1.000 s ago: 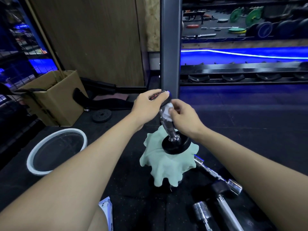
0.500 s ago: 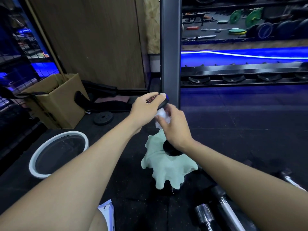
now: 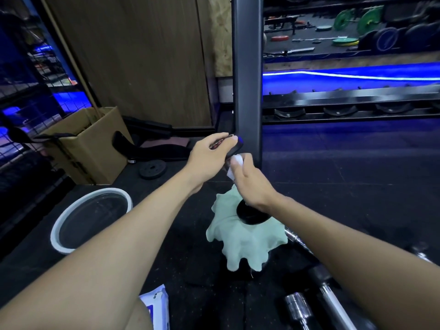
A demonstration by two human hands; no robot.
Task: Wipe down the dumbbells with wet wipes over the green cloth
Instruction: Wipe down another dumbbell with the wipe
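Head view: your left hand (image 3: 209, 156) grips the top plate of the dumbbell (image 3: 252, 214), which stands upright w/ its bottom plate on the green cloth (image 3: 245, 241). Your right hand (image 3: 252, 184) is curled round the handle w/ the wet wipe (image 3: 234, 163) pinched against it. Vs 1 s ago, the right hand sits lower and covers the chrome handle; the wipe is bunched just under the top plate. Left hand's grip hasn't moved. Wipes pack (image 3: 156, 306) lies on the floor near you.

Head-worn camera looks forward and down, close.
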